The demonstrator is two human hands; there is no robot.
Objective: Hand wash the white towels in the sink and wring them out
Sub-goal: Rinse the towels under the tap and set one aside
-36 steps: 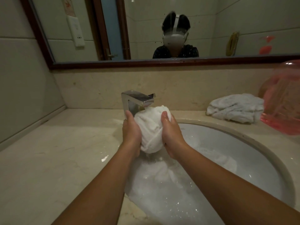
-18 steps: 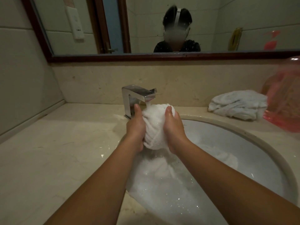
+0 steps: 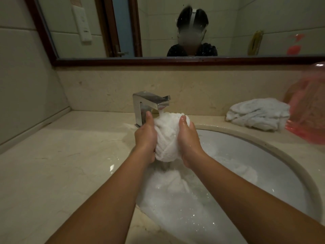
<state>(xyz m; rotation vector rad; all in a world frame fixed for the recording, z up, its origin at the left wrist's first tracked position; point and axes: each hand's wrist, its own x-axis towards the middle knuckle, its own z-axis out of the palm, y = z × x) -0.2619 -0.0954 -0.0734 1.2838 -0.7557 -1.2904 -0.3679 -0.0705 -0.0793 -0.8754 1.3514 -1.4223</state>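
A white towel [image 3: 168, 138], bunched into a wet ball, is held over the sink [image 3: 274, 148] right under the faucet spout [image 3: 154, 103]. My left hand [image 3: 146, 138] grips its left side and my right hand [image 3: 189, 140] grips its right side, thumbs pointing up. Water runs from the spout onto the top of the ball and drips from its underside. More white towel [image 3: 177, 187] lies in foamy water in the basin below. Another white towel [image 3: 257, 113] lies crumpled on the counter at the back right.
A pink translucent plastic basin [image 3: 309, 106] stands at the right edge beside the crumpled towel. The beige marble counter [image 3: 61, 164] stretches to the left up to a tiled wall. A framed mirror [image 3: 175, 61] hangs above the backsplash.
Both hands have kept their hold and squeezed the balled towel while shifting it slightly under the spout. Water now falls on its top.
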